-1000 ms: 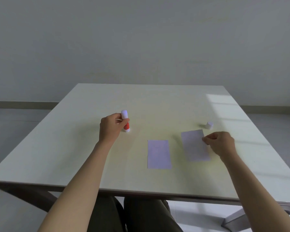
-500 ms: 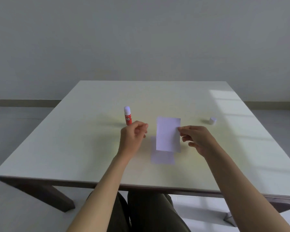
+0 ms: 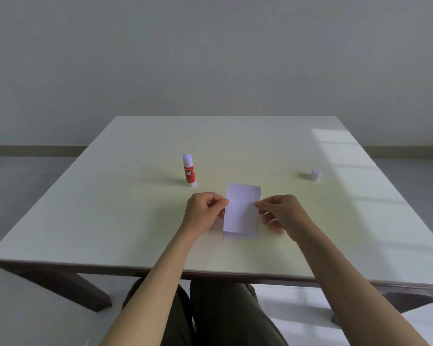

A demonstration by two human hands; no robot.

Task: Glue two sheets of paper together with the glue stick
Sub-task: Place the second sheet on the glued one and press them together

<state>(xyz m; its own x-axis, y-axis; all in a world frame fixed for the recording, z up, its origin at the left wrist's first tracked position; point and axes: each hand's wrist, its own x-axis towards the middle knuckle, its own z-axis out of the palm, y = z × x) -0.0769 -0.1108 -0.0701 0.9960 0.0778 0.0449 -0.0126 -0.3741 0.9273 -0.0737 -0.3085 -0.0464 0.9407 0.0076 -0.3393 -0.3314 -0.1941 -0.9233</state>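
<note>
While both of my forearms reach out over the near edge of the table (image 3: 85,221), they angle inward so that my hands meet around one sheet of paper. My left hand (image 3: 203,212) is curled into a loose fist with the knuckles up, thumb and forefinger pinched together on the left edge of the upper sheet (image 3: 241,208), about halfway along its length. My right hand (image 3: 281,212) mirrors it on the right edge: thumb and forefinger closed on the paper, the other fingers folded under and slightly spread beneath the palm. Between the two pinches the upper sheet is held tilted, its far end raised toward the camera and its near end low.

Directly under it lies the lower sheet (image 3: 240,236), flat on the tabletop; only a narrow strip shows past the near edge of the held one. Whether the two sheets touch at that near edge I cannot tell.

Just beyond my left hand the glue stick (image 3: 188,171) stands upright, red-bodied, uncapped, white top showing, touched by neither hand. Its white cap (image 3: 315,175) sits well apart to the right, near the patch of sunlight.
</note>
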